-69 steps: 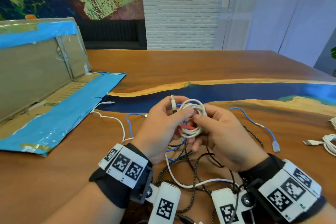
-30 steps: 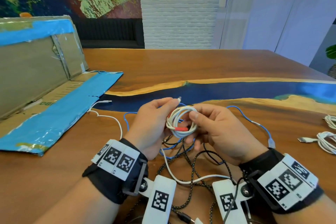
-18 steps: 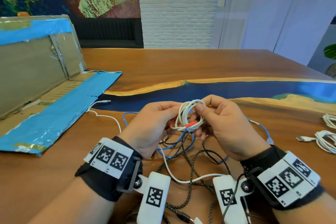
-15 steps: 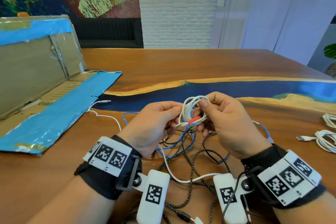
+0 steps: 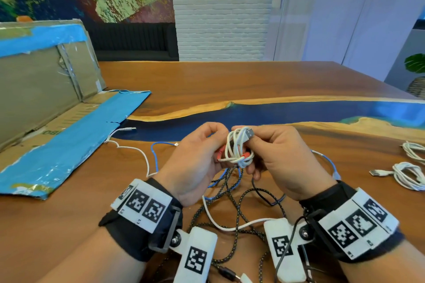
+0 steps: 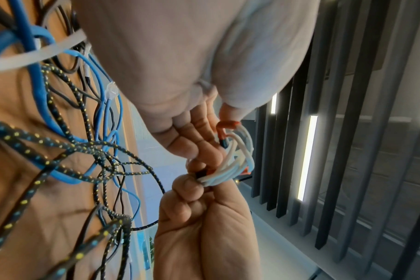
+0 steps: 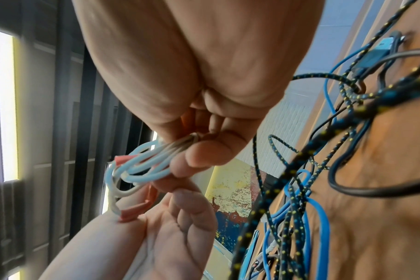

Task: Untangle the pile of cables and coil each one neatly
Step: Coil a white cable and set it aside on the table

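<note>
A small coil of white cable [image 5: 236,148] with a USB plug [image 5: 249,132] at its top is held upright above the table, between both hands. My right hand [image 5: 249,145] pinches one side of the white coil [image 7: 153,161]. My left hand [image 5: 218,145] pinches the end of a red tie [image 7: 133,209] that wraps the white coil [image 6: 237,163]. Below the hands lies the tangled pile: a black braided cable [image 5: 232,193], a blue cable [image 5: 156,154], a thin black cable [image 5: 264,195] and a loose white cable [image 5: 128,146].
An opened cardboard box [image 5: 46,103] with blue tape lies at the left of the wooden table [image 5: 230,80]. Two coiled white cables [image 5: 409,174] lie at the right edge. Camera mounts on both wrists hang over the near cables.
The white coil has been turned from lying flat to standing upright and lifted a little. Its USB plug now points up by my right thumb. Both hands kept hold of it.
</note>
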Tool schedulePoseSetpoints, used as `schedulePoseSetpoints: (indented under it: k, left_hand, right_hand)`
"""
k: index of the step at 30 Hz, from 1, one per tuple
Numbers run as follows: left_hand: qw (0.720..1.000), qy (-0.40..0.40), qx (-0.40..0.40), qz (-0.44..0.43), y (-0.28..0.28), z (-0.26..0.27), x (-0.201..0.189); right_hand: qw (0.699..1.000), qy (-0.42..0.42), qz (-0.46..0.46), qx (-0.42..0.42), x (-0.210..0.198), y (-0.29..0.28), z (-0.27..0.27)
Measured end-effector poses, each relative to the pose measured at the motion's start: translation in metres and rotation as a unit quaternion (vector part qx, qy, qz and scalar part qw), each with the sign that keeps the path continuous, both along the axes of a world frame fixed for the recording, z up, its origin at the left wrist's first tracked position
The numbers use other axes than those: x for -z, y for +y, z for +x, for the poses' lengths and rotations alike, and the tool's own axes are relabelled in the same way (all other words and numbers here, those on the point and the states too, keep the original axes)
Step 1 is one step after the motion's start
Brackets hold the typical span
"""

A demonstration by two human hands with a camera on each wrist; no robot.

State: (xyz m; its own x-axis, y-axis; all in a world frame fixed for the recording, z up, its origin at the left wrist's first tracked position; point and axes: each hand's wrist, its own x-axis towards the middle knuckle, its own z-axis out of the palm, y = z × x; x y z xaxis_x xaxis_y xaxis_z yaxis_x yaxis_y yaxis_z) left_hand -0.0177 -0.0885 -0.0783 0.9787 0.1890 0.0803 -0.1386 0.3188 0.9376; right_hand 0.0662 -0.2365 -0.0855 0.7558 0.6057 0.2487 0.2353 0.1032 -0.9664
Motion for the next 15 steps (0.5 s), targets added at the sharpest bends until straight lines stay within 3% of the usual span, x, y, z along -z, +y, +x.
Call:
schedulePoseSetpoints:
  k: [15]
  left_hand:
    - [0.995,-0.005,-0.056,0.084,0.0002,0.0020,0.0050]
  right_hand:
    - [0.993,-0.080,-0.078,-0.032,-0.0039,-0.0048,-0.0002]
